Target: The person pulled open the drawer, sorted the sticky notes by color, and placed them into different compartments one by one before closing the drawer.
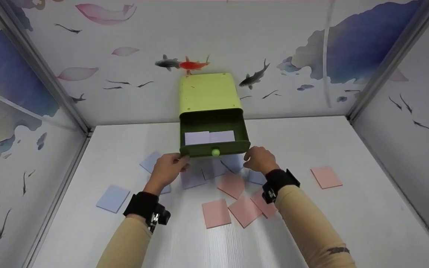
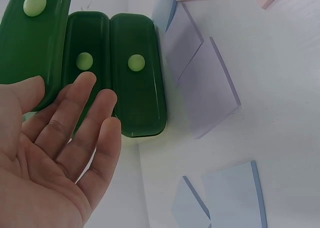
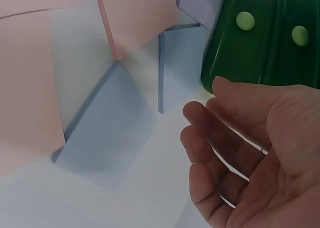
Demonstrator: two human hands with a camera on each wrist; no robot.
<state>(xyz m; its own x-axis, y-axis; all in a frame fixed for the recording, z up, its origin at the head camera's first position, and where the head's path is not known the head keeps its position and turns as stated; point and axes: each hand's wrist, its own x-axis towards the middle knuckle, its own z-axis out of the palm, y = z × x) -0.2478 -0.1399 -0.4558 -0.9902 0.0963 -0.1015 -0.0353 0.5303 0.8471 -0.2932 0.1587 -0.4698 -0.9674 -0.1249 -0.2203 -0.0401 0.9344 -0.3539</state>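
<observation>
The green drawer (image 1: 233, 148) stands pulled out of the yellow-green drawer unit (image 1: 209, 93), with two pale purple pieces (image 1: 197, 138) lying inside. My left hand (image 1: 167, 169) pinches its front left corner. In the left wrist view the thumb (image 2: 31, 94) lies on the drawer front and the other fingers extend below it. My right hand (image 1: 261, 159) is at the front right corner, fingers loosely bent. Two lower drawer fronts (image 3: 240, 58) with round light-green knobs show in the right wrist view, the thumb overlapping one.
Flat purple squares (image 1: 193, 178) lie below the drawer, beside blue squares (image 1: 113, 198). Several pink squares (image 1: 216, 213) lie nearer me, and one pink square (image 1: 326, 177) sits off to the right. White walls with painted fish enclose the white table (image 1: 348, 230).
</observation>
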